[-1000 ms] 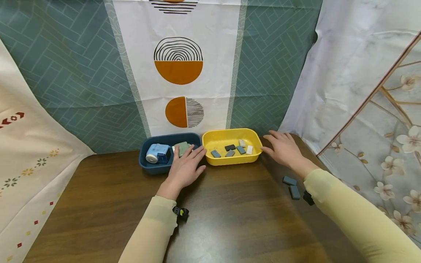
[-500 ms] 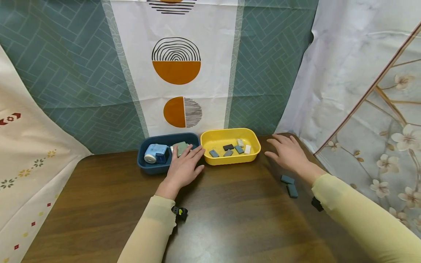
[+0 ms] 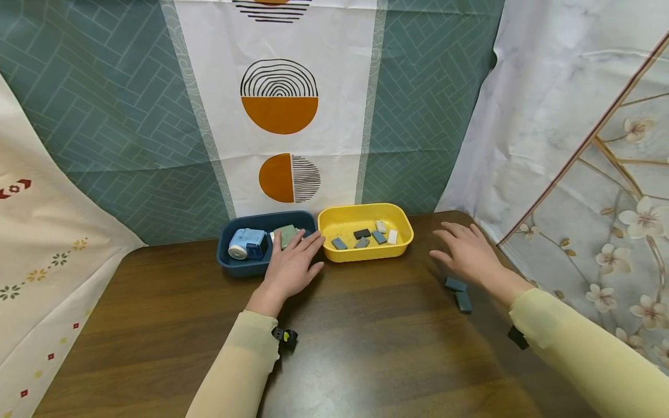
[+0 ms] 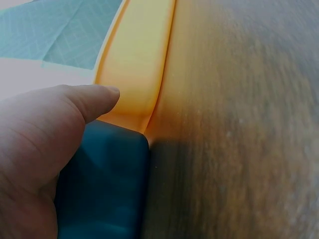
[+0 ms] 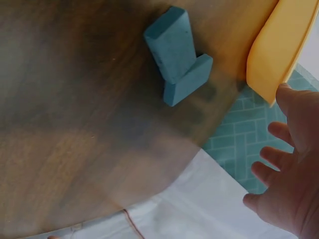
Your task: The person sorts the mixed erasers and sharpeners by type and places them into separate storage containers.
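My left hand rests flat with straight fingers on the front right corner of the dark blue bin, next to the yellow bin. The blue bin holds a light blue device and a green block. Several small grey, black and white blocks lie in the yellow bin. My right hand hovers open over the table, right of the yellow bin. Just beside it lie two blue-grey blocks touching each other, the blocks clear in the right wrist view.
The brown wooden table has a rounded far right corner near the right hand. Patterned cloth hangs behind the bins, and more cloth hangs on the right.
My right hand has drawn back from the yellow bin's right rim toward the two blue-grey blocks. The left hand has stayed on the blue bin.
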Demonstrator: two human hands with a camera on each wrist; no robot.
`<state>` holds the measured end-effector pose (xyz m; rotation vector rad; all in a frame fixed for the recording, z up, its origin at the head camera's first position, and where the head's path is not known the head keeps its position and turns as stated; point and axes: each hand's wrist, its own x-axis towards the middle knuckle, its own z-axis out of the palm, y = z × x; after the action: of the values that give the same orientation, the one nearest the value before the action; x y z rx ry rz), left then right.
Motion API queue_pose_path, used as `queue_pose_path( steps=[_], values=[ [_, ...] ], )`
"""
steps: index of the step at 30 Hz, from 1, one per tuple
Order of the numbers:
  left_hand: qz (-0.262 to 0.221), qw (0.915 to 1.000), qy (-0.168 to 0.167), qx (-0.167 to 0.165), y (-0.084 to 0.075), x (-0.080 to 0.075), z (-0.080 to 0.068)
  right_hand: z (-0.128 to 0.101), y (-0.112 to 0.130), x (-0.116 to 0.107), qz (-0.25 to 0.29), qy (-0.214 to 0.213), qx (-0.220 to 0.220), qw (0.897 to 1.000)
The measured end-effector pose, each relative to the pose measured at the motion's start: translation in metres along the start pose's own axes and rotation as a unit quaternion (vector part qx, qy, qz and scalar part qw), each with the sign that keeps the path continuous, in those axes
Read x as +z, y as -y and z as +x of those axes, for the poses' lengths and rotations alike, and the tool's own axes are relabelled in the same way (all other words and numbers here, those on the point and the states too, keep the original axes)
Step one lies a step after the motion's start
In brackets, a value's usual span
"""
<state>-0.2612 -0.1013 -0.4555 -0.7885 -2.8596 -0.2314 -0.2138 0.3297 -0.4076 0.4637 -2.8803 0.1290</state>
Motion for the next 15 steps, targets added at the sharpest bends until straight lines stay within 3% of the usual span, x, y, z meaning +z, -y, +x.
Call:
queue_pose_path(
  steps=[15],
  values=[
    [0.004, 1.0, -0.002, 0.001, 0.0, 0.001, 0.0, -0.02, -0.004, 0.002, -0.018, 0.001, -0.005, 1.0]
  ],
)
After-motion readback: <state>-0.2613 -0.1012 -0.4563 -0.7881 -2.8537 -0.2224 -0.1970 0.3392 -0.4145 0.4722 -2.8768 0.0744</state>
